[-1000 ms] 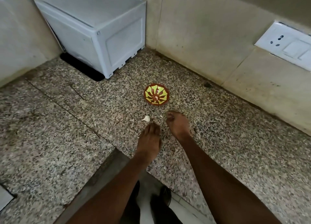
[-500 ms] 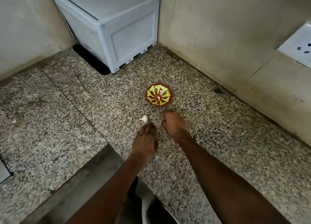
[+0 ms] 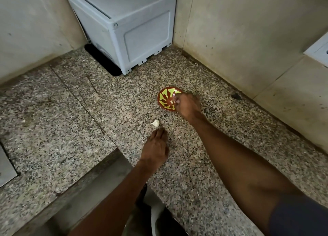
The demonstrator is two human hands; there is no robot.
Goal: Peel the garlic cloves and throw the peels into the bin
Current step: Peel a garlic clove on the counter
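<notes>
The left hand point(image 3: 156, 148) lies flat on the speckled granite counter point(image 3: 71, 129), fingers straight and pressed together, fingertips just short of a white garlic clove point(image 3: 155, 123) lying loose on the stone. The right hand point(image 3: 187, 105) reaches over the near rim of a small red-and-green patterned bowl point(image 3: 166, 98), fingers curled inward; whether they pinch anything cannot be told. A grey plastic box point(image 3: 131, 28) stands in the wall corner, well apart.

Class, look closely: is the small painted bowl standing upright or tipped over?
Upright. The bowl sits on the counter with its painted inside facing up; the right hand reaches over its rim.
</notes>
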